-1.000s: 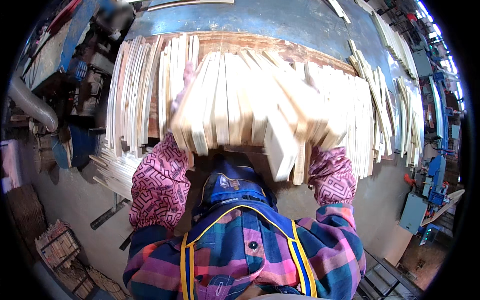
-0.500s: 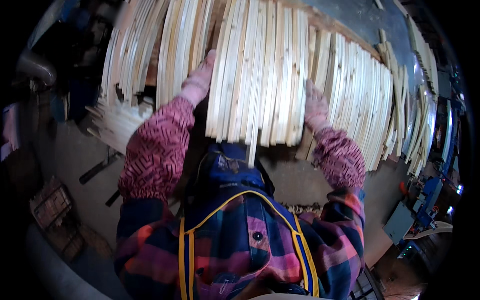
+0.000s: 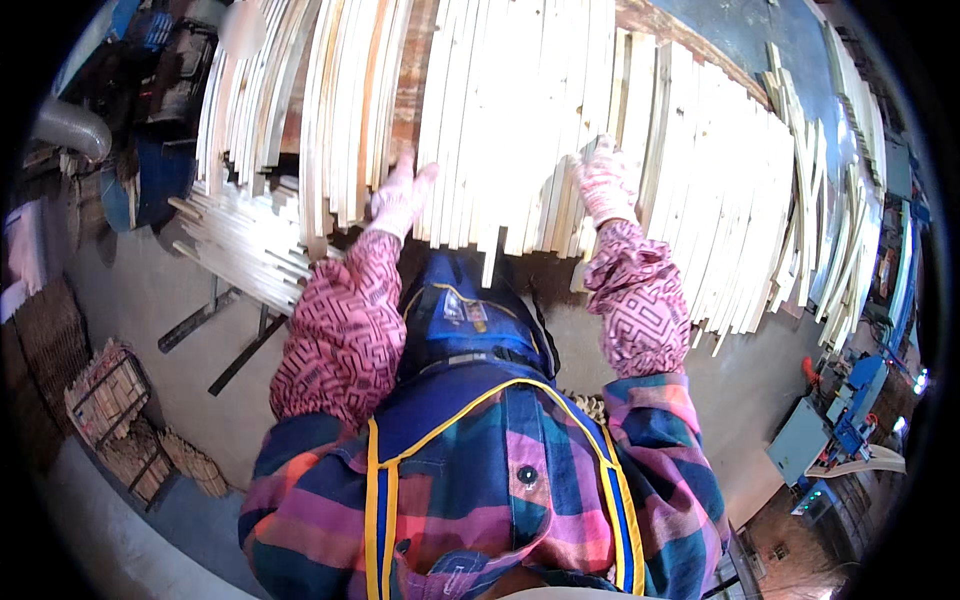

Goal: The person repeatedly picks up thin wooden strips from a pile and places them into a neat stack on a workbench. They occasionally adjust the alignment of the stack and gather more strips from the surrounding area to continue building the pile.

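A broad batch of pale wooden strips (image 3: 505, 130) lies side by side in front of me, near ends roughly in line. One strip (image 3: 490, 262) juts out toward my body. At the batch's left edge is my gloved left hand (image 3: 400, 195), open, its thumb apart from the fingers. My gloved right hand (image 3: 606, 182) rests with outstretched fingers over the strips at the right side, near their close ends. Both forearms wear pink patterned sleeve covers.
More strips (image 3: 715, 190) lie at the right, another group (image 3: 345, 110) at the left. A lower stack (image 3: 240, 245) sits on a metal stand. Bundled wood (image 3: 110, 395) stands on the floor at the left. Blue machinery (image 3: 850, 405) is at the right.
My right hand has shifted left from the batch's right side onto its strips. My left hand has slid nearer along the left edge, toward the close ends.
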`<state>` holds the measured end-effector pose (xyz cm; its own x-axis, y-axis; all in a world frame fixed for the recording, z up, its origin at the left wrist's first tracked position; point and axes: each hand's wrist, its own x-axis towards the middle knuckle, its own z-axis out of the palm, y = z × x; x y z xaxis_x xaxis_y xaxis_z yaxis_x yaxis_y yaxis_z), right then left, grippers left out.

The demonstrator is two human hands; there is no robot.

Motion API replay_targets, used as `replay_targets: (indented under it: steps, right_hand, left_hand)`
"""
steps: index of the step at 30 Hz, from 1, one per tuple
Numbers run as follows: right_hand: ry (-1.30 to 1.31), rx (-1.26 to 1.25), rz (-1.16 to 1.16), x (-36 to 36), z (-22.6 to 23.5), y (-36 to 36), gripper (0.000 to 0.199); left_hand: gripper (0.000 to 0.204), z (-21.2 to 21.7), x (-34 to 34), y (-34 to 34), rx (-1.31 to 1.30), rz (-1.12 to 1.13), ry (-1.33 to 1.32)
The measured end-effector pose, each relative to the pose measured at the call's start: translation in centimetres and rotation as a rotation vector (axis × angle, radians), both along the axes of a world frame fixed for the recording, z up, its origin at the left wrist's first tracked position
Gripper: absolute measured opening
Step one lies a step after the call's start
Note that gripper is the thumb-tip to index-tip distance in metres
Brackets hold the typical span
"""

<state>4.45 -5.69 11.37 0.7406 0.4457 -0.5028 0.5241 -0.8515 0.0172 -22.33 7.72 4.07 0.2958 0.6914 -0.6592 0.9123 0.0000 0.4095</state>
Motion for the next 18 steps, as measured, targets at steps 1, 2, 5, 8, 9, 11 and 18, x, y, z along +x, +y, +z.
replay_targets:
  steps: [1, 2, 5, 8, 9, 11, 18]
  right_hand:
    - [0.018, 0.004, -0.051, 0.1, 0.2, 0.0, 0.077]
    - [0.046, 0.015, -0.088, -0.2, 0.4, 0.5, 0.078]
    - [0.019, 0.026, -0.171, 0.4, -0.4, 1.2, 0.082]
    - [0.042, 0.014, -0.230, 0.1, 0.1, 1.8, 0.085]
    - [0.049, -0.005, -0.248, 0.0, -0.1, 1.5, 0.085]
    - [0.081, -0.039, -0.240, -2.0, 0.7, 1.6, 0.085]
    - [0.093, 0.082, -0.182, -7.9, -4.1, -5.9, 0.091]
  left_hand:
    - [0.088, 0.8, 0.5, -0.4, -0.110, 0.044, -0.027]
    - [0.091, -0.1, 0.2, -0.6, -0.135, 0.110, -0.140]
    - [0.100, -2.5, 0.6, -1.7, -0.217, 0.285, -0.550]
    - [0.098, -1.6, 0.4, -2.2, -0.258, 0.301, -0.672]
    - [0.099, -1.6, 0.1, -2.5, -0.320, 0.338, -0.643]
    - [0.102, -4.6, -2.9, -4.2, -0.358, 0.401, -0.764]
    - [0.098, -3.7, -9.1, -7.4, -0.586, 0.419, -0.767]
